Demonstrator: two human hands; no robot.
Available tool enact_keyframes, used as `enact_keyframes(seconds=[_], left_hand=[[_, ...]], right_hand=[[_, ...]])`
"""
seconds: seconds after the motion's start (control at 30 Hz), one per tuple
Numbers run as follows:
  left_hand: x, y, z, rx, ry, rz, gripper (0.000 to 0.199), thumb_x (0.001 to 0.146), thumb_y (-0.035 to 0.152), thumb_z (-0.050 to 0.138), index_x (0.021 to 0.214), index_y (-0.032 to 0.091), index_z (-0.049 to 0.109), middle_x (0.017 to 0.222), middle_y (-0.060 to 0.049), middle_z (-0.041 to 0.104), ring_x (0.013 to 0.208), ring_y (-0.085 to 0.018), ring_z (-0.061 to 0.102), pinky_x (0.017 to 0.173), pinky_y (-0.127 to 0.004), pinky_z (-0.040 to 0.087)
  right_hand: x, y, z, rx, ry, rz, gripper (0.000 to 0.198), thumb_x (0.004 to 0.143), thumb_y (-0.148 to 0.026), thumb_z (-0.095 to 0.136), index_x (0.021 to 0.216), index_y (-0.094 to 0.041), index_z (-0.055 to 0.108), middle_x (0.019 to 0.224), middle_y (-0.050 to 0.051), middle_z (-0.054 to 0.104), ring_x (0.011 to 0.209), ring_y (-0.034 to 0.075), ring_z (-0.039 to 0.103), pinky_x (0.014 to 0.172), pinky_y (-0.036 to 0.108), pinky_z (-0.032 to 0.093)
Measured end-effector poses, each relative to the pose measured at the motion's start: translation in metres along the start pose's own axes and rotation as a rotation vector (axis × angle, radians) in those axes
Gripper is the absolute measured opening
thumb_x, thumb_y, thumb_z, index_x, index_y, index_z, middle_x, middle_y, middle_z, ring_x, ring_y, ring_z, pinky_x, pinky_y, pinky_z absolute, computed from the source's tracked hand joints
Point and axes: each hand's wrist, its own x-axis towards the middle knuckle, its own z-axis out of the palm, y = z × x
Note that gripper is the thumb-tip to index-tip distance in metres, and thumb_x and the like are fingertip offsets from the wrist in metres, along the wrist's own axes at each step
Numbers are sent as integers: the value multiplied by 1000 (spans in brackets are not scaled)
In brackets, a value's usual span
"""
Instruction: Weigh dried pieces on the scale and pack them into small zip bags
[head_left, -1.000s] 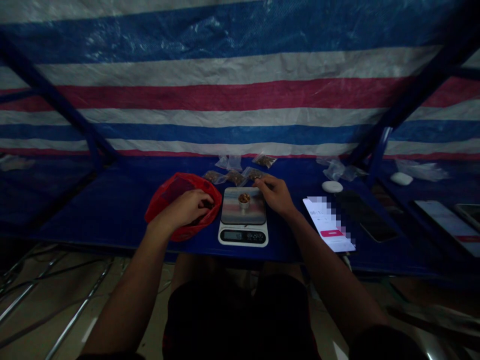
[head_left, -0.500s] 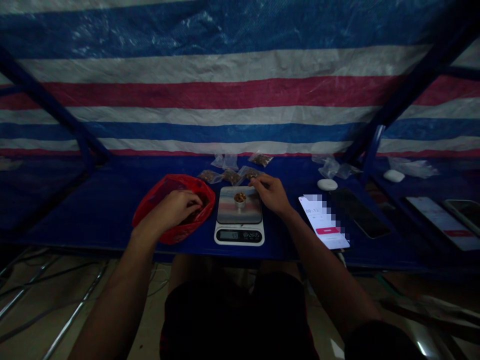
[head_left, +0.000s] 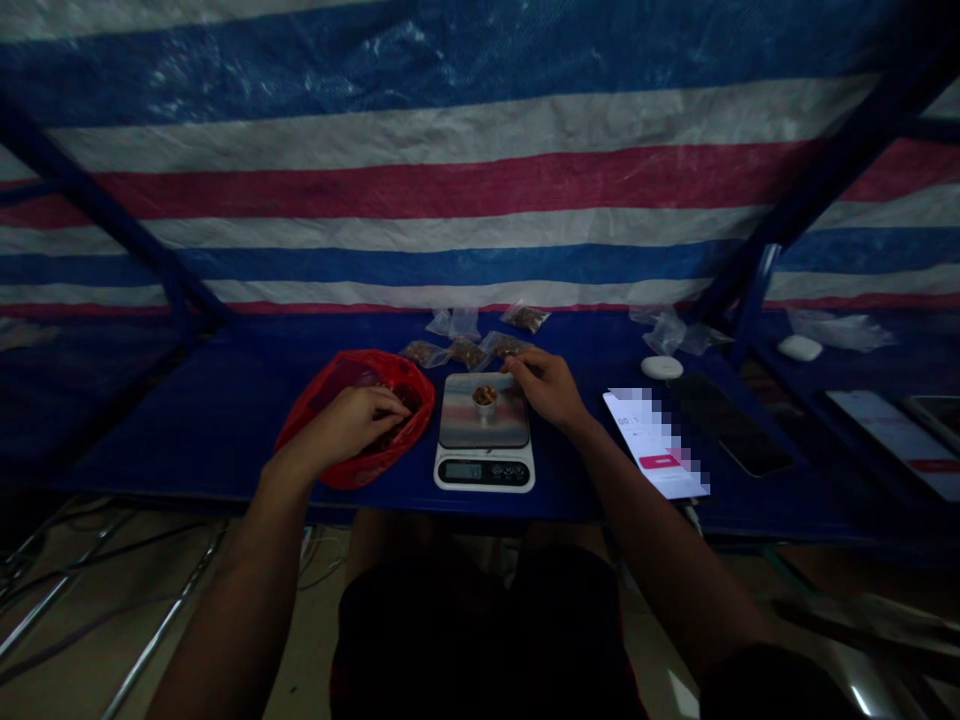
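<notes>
My left hand [head_left: 364, 422] is inside the mouth of a red plastic bag [head_left: 307, 412], its fingers bent together over dark brown bits whose kind I cannot make out. Right of the bag stands a white digital kitchen scale [head_left: 484, 478] with a steel plate. On the plate sits a small round metal cup [head_left: 486, 409] heaped with brown pieces. Beyond the plate's far right corner, my right hand [head_left: 549, 385] has thumb and forefinger pinched together; anything between them is too small to name. A tiny dark speck lies near the plate's front edge.
Behind the scale lie several small clear bags of brown bits, one being this bag [head_left: 526, 317]. To the right are a lit phone [head_left: 652, 440], a dark phone [head_left: 731, 425], a white earbud case [head_left: 662, 368] and crumpled clear bags [head_left: 666, 330]. Striped sheeting [head_left: 480, 185] hangs behind.
The view has shifted slightly. Both hands stay nearly in place, the left fingers having moved a little in the red bag. A dark speck now shows near the scale plate's front edge.
</notes>
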Motion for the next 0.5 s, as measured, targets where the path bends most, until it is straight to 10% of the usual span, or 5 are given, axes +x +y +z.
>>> enact_keyframes(seconds=[0.23,0.5], left_hand=[[-4,2,-11,-56,107,-4,25,95,37,64,98,24,85,111,-6,83,105,-24,76,99,-37,58],[24,75,-4,-217,204,220,18,98,29,68,98,23,84,107,-4,83,102,-22,76,97,-34,57]], right_hand=[[-1,-4,1,11,-2,10,33,96,-41,63,74,-21,77,79,3,73,77,20,66,73,33,47],[-1,1,2,5,14,-6,32,96,-42,64,75,-21,78,78,3,73,78,20,66,76,34,48]])
